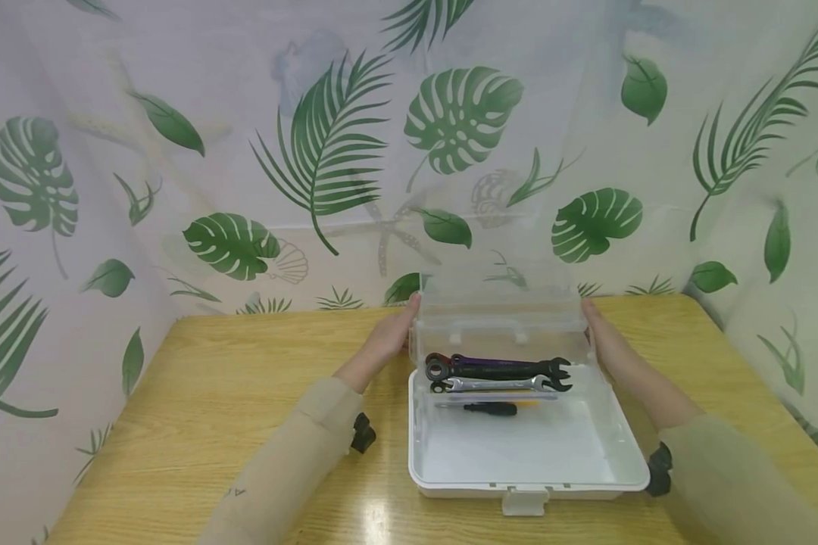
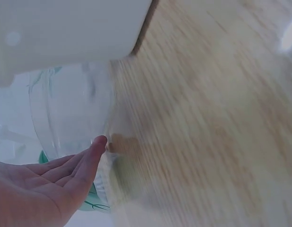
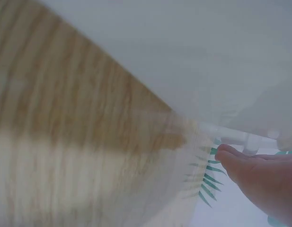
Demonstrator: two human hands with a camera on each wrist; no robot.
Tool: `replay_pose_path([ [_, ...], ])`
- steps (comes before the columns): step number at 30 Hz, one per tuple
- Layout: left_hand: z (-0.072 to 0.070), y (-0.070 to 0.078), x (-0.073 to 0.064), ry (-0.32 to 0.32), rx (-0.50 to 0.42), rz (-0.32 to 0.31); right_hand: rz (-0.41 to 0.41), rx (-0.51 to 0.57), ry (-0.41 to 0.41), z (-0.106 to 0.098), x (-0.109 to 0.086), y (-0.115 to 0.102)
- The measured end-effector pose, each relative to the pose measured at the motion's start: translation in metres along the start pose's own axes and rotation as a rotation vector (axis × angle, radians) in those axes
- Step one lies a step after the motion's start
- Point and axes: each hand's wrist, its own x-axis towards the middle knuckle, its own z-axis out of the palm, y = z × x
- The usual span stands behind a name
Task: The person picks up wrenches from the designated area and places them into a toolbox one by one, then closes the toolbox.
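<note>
A white plastic toolbox stands with its clear lid tipped back. My left hand is at the lid's left side; in the left wrist view, its straight fingers reach the clear plastic. At the lid's right side is my right hand, extended along it; the right wrist view shows only part of that hand, near the clear edge. Inside the box, a black wrench and a silver wrench lie toward the back. A screwdriver with a black handle lies in front of them.
The box rests on a wooden table. A leaf-patterned curtain hangs behind the table and along its sides. A white latch sticks out from the box's front edge.
</note>
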Motion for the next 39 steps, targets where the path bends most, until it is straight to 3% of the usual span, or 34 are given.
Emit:
replay_pose_path([
  [4, -0.001, 0.003, -0.002, 0.003, -0.02, -0.02, 0.04, 0.001, -0.006, 0.001, 0.0, -0.003],
  [8, -0.001, 0.006, -0.002, -0.018, -0.062, -0.034, 0.072, 0.071, -0.013, 0.003, 0.0, -0.004],
  [15, -0.004, 0.009, -0.005, -0.028, -0.104, -0.021, 0.068, 0.175, -0.017, 0.005, -0.003, -0.006],
  [20, -0.006, 0.012, -0.008, -0.036, -0.139, 0.018, 0.035, 0.187, -0.006, 0.007, -0.007, -0.006],
  [26, -0.009, 0.013, -0.011, -0.035, -0.13, 0.089, 0.057, 0.255, -0.043, 0.004, -0.01, -0.006],
  [31, -0.012, 0.012, -0.013, -0.024, -0.168, 0.13, 0.006, 0.309, -0.064, -0.003, -0.01, -0.007],
  [35, -0.013, 0.013, -0.015, -0.017, -0.175, 0.177, -0.029, 0.277, -0.032, -0.007, -0.011, -0.011],
  [39, -0.015, 0.016, -0.018, -0.016, -0.169, 0.203, -0.051, 0.148, 0.003, -0.009, -0.015, -0.015],
])
